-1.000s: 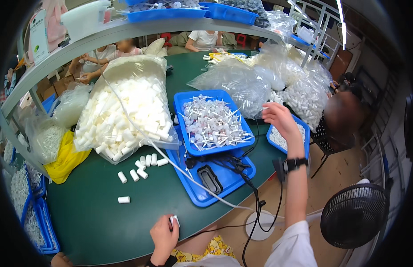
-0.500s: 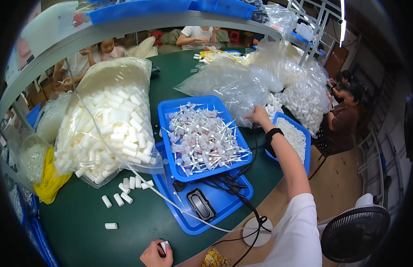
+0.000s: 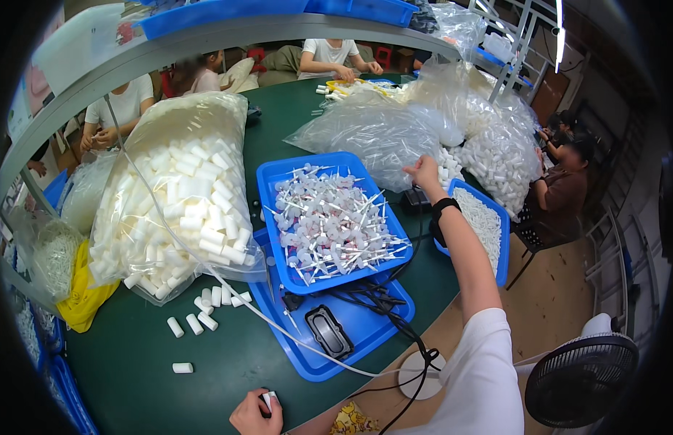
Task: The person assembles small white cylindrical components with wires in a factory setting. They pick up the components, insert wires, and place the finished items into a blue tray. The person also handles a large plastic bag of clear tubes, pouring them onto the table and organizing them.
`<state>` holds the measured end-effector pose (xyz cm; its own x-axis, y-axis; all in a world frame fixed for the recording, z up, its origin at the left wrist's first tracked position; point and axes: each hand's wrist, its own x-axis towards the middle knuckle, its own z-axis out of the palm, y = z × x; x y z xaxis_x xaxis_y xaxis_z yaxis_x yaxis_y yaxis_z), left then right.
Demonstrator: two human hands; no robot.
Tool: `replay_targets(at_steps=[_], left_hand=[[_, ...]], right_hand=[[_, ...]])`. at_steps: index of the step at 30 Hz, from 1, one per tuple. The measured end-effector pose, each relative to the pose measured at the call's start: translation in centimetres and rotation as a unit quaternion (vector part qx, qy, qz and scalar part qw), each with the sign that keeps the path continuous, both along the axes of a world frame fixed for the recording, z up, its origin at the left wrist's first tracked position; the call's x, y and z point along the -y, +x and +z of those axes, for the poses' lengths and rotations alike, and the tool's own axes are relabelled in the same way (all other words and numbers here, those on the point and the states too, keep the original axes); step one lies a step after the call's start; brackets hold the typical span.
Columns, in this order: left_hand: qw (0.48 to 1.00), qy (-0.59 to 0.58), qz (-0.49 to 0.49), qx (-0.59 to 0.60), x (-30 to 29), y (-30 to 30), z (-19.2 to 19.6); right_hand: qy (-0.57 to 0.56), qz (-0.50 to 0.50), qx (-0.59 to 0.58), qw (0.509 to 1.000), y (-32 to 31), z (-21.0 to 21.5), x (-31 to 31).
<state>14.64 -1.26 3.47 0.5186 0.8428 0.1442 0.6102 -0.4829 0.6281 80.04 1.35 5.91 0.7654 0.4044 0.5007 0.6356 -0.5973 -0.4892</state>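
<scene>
At the near edge of the green table, my left hand (image 3: 254, 416) is closed around a small white cylinder (image 3: 269, 399), with something dark beside it. My right arm stretches far forward, a black band on the wrist. The fingers of my right hand (image 3: 424, 172) are drawn together beside a clear plastic bag (image 3: 365, 134); what they hold, if anything, is too small to make out. Just below that hand lies a black box-shaped device (image 3: 415, 202). Loose white cylinders (image 3: 449, 165) lie close to its right, by a blue tray (image 3: 501, 250) of thin white pieces.
A blue tray (image 3: 278, 272) of white-stemmed parts rests on another blue tray (image 3: 311, 370) holding a black case (image 3: 327, 332) and cables. A big bag of white cylinders (image 3: 169, 196) stands left, several loose cylinders before it. A fan (image 3: 583, 380) stands right; other people sit around.
My right hand has moved slightly farther away and right, and the black device below it now shows more. My left hand stays put. People at the back have shifted.
</scene>
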Motion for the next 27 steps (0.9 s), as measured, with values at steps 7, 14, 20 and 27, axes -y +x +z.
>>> replay_targets(at_steps=[7,14,20,27], left_hand=[[1.000,-0.004,0.006,0.001,-0.1,0.1,0.6],[0.999,-0.017,-0.048,0.003,-0.7,0.5,0.1],[1.000,-0.012,-0.016,-0.014,-0.5,0.8,1.0],[0.999,-0.017,-0.049,0.010,-1.7,1.7,0.4]], right_hand=[[-0.105,0.130,-0.348,0.922,-2.1,3.8,0.6],[-0.123,-0.158,-0.129,0.971,9.5,5.3,2.8],[-0.117,-0.123,-0.013,0.985,11.1,2.8,-6.1],[-0.004,-0.011,0.005,1.000,20.9,4.3,-2.3]])
